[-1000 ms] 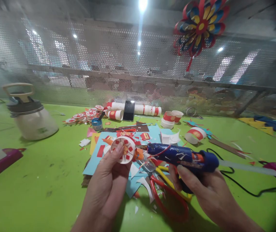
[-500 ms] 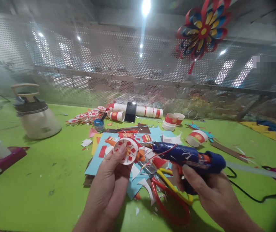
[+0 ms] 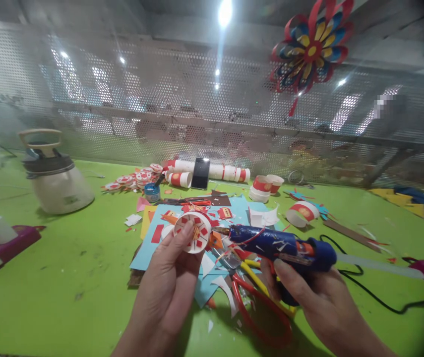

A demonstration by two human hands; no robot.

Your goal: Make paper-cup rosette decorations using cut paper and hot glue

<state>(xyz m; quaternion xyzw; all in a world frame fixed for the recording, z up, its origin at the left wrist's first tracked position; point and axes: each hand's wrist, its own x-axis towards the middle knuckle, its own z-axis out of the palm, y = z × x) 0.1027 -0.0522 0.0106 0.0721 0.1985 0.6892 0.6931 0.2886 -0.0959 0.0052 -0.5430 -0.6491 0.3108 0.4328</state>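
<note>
Between thumb and fingers, my left hand (image 3: 170,267) pinches a round white paper disc (image 3: 201,243) decorated with red squares and a small orange patch. My right hand (image 3: 319,292) is wrapped round the handle of a dark blue glue gun (image 3: 271,243), its nozzle pointing left at the disc's right edge; whether it touches cannot be made out. A clear glue stick (image 3: 379,264) sticks out of the gun's back. Under the hands lie light blue paper (image 3: 152,255), scraps, and scissors with red and yellow handles (image 3: 262,317).
A kettle-shaped bottle (image 3: 61,183) and a purple power strip (image 3: 7,250) stand at left. Behind are a pile of decorated discs (image 3: 145,176), a blue jar (image 3: 152,192), a phone (image 3: 200,173), a paper-cup tube (image 3: 219,170) and cut cups (image 3: 262,186). A black cord (image 3: 379,300) runs right.
My right hand has moved the glue gun a little left and slightly down, bringing its nozzle closer to the disc. My left hand and the disc have hardly moved.
</note>
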